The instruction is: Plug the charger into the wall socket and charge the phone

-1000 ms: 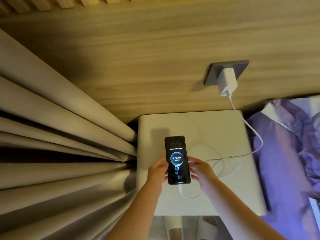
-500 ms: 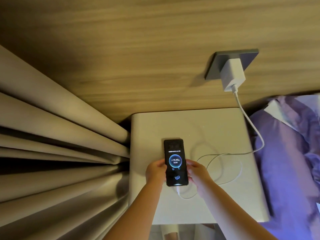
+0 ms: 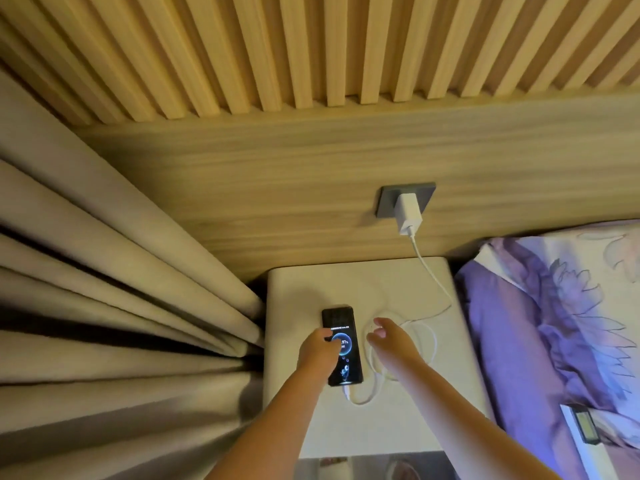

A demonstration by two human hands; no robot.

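Note:
A black phone (image 3: 349, 363) lies face up on the white bedside table (image 3: 311, 285), its screen lit with a charging ring. A white cable (image 3: 429, 268) runs from its near end, loops on the table and rises to the white charger (image 3: 408, 211) plugged into the grey wall socket (image 3: 388, 202). My left hand (image 3: 317, 351) lies over the phone's left side, fingers curled on its edge and screen. My right hand (image 3: 388, 337) hovers open just right of the phone, over the cable loops, touching nothing that I can see.
Beige curtain folds (image 3: 121, 306) hang right against the table's left side. A bed with purple flowered bedding (image 3: 536, 323) adjoins its right side, with a small dark-framed object (image 3: 585, 427) on it. A wood-panelled wall (image 3: 277, 202) stands behind.
My right hand has let go of the phone and lifted off to the right. The phone now lies flat on the table. My head has tilted up, showing more wall.

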